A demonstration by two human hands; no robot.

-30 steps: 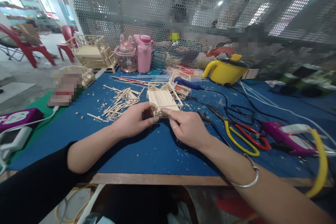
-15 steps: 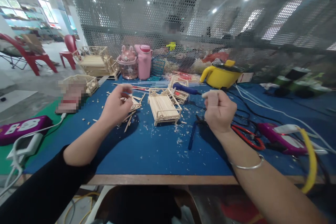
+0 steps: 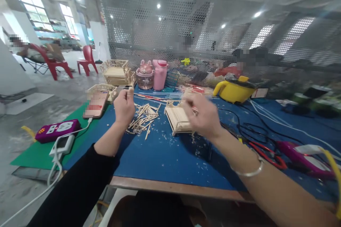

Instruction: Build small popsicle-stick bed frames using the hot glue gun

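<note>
My left hand (image 3: pixel 124 106) is raised over the left part of the blue table, its fingers curled and thumb pressed up; what they hold, if anything, cannot be made out. Just right of it lies a loose pile of thin wooden sticks (image 3: pixel 145 116). My right hand (image 3: pixel 204 115), blurred by motion, has curled fingers and hides the right side of a small model bed of wooden sticks (image 3: pixel 178 117). Whether that hand touches the bed is unclear. A dark blue tool (image 3: pixel 210 151) lies partly hidden below my right forearm.
A phone (image 3: pixel 96 103) and a purple power strip (image 3: pixel 57 130) are at left. Stick models (image 3: pixel 117 72), a pink bottle (image 3: pixel 160 75) and a yellow pot (image 3: pixel 234 90) line the back. Red-handled pliers (image 3: pixel 268 154), cables and another purple strip (image 3: pixel 301 156) lie at right.
The view has turned left. My right hand has moved left over the bed, covering its right side. My left hand has moved off the stick pile, which now shows fully. The blue-handled tool is hidden.
</note>
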